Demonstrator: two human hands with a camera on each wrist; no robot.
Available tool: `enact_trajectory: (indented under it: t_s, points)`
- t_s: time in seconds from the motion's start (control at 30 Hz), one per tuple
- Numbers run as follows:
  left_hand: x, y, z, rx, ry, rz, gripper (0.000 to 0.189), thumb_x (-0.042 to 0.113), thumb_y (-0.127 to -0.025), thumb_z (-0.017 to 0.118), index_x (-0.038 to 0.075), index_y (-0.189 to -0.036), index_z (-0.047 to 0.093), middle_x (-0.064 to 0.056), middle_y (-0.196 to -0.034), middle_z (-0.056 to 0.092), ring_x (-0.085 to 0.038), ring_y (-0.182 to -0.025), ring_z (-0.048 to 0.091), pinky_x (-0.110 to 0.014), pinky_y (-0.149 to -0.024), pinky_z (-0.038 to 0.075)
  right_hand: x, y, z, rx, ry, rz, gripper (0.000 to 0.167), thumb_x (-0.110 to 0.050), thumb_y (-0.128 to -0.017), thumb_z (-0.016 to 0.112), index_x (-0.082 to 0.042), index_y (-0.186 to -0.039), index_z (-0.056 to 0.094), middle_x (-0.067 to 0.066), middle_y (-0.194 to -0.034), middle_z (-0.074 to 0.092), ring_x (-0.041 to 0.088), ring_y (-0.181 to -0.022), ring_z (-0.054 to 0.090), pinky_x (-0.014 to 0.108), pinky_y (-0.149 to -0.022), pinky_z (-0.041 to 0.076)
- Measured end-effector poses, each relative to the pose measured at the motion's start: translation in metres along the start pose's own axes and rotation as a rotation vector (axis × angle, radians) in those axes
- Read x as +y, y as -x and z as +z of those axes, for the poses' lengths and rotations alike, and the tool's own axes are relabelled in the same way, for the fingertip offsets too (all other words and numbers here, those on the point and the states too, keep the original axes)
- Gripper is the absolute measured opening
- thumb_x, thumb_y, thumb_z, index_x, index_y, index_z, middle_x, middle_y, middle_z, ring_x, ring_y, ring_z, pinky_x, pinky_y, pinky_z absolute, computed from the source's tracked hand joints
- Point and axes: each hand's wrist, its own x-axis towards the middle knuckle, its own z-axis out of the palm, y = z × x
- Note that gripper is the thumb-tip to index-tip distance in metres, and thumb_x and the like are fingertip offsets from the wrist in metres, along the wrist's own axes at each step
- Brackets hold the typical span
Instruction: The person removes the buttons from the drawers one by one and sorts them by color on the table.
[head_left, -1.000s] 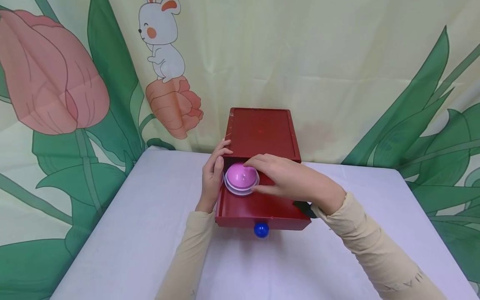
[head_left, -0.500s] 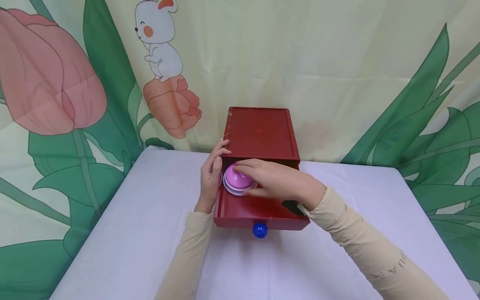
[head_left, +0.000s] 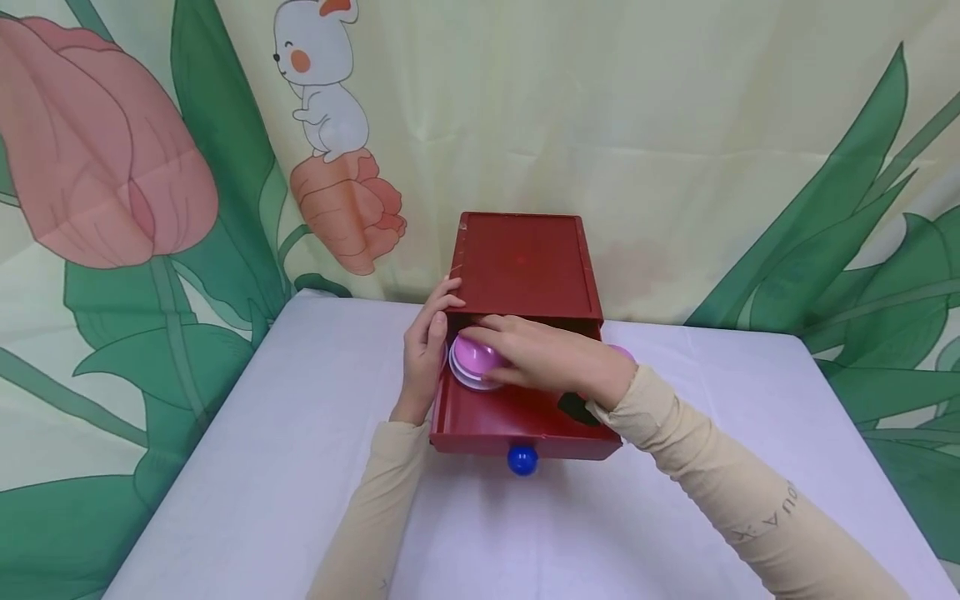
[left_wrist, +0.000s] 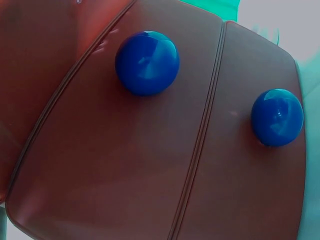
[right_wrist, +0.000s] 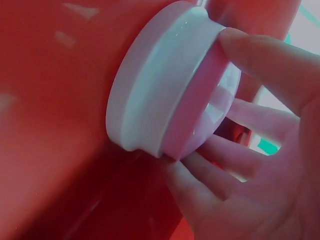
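Note:
In the head view, a red drawer (head_left: 517, 417) stands pulled out of a red cabinet (head_left: 521, 262). A round thing with a pink dome (head_left: 477, 354) on a stepped white base (right_wrist: 150, 80) sits at the drawer's back left. My right hand (head_left: 540, 354) holds it from above; in the right wrist view the thumb lies at the dome's upper edge and the fingers reach round its other side. My left hand (head_left: 426, 350) rests along the cabinet's left side, fingers extended.
A blue knob (head_left: 522, 460) sticks out from the drawer front. The left wrist view shows two blue knobs, one left (left_wrist: 147, 63) and one right (left_wrist: 277, 117). Part of a pink thing (head_left: 622, 352) shows behind my right wrist. A white-covered table (head_left: 285, 467) lies underneath, before a printed curtain (head_left: 675, 167).
My right hand has moved left and closed round the pink dome. A pink thing now shows past the right wrist. My left hand stays at the cabinet.

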Motion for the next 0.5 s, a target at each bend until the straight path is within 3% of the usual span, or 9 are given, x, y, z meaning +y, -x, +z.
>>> enact_trajectory:
  t_s: [0.3,0.5]
  points:
    - [0.025,-0.004,0.004,-0.018,0.019,-0.027,0.028,-0.003,-0.1,0.034,-0.012,-0.116,0.055,-0.026,-0.146,0.046,-0.024,-0.15,0.029,-0.042,-0.122,0.025,0.0,0.004,-0.003,0.01,0.026,-0.019,0.058,-0.028,-0.092,0.072,-0.007,-0.142,0.052,0.012,-0.14,0.054,0.026,-0.127,0.055,0.037,-0.105,0.049]
    - [0.009,0.0,0.001,-0.007,0.01,-0.025,0.029,0.0,-0.102,0.034,-0.007,-0.118,0.057,-0.018,-0.149,0.047,-0.028,-0.15,0.026,-0.04,-0.122,0.025,-0.001,0.004,-0.005,-0.003,0.011,-0.017,0.057,-0.028,-0.092,0.072,-0.007,-0.141,0.053,0.012,-0.139,0.055,0.026,-0.127,0.054,0.038,-0.106,0.048]
